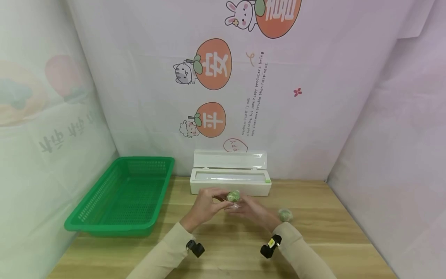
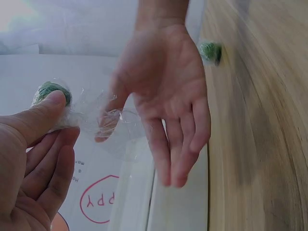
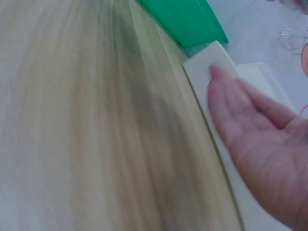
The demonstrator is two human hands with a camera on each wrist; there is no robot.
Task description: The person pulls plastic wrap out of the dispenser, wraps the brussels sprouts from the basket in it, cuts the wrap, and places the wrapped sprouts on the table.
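My left hand (image 1: 205, 205) pinches a green bundle wrapped in clear plastic film (image 1: 233, 195), in front of the white box. In the left wrist view the left thumb (image 2: 50, 106) presses on this wrapped bundle (image 2: 47, 90), whose contents are too blurred to name. A loose, crumpled tail of film (image 2: 122, 122) stretches from it toward my right hand (image 2: 168, 86). That hand is held palm-up with straight fingers beside the tail. The right wrist view shows the same right hand (image 3: 260, 125) blurred, with nothing gripped.
A white cling film box (image 1: 230, 188) with its clear lid raised stands against the back wall. To its left is a green plastic basket (image 1: 115, 227). Another film-wrapped green bundle (image 1: 285, 214) lies on the wooden table (image 1: 320, 240) by my right wrist.
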